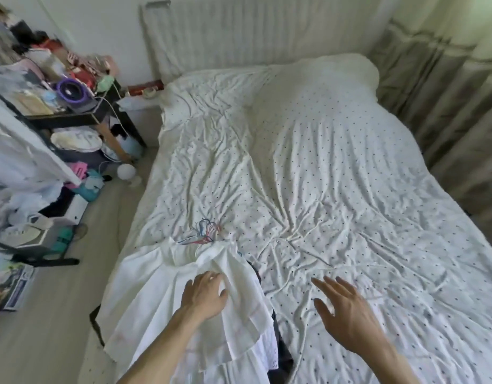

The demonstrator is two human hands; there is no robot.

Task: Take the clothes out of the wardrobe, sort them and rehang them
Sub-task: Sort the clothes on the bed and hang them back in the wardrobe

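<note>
Matt, creased cotton-like cloth with small dark dots on the bedsheet (336,176), thin smooth white fabric in the garments (167,306) at lower centre, slim coloured wire or plastic in the hangers (204,235), pale smooth wood-look floor (53,314) at lower left.

A home bedroom: rumpled dotted bed (322,162), cluttered side table (81,117), curtains (447,106).

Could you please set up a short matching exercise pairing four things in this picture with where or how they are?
Things:
1. left hand
2. right hand
3. wire hangers
4. white garment

States:
A. spread open above the dotted sheet
B. bunched at the garment's top
C. pressing on white cloth
D. lying at the bed's near left edge

Pairs: 1-C, 2-A, 3-B, 4-D
</note>
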